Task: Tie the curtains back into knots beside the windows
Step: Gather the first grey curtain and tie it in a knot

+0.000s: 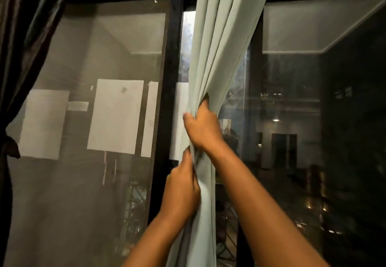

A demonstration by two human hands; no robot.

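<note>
A pale grey-green curtain (pixel 219 43) hangs gathered into a narrow bundle down the middle of the view, in front of the window's black frame post (pixel 167 78). My right hand (pixel 203 127) grips the bundle from the right at mid height, fingers wrapped around the folds. Just below it, my left hand (pixel 181 189) pinches the same bundle from the left. Under my hands the curtain falls straight down and out of view. No knot shows in the fabric.
A dark brown curtain (pixel 18 47) hangs drawn back along the left edge. A mesh screen panel (pixel 94 110) fills the left window and dark reflective glass (pixel 313 130) the right one. Night buildings and lights show outside.
</note>
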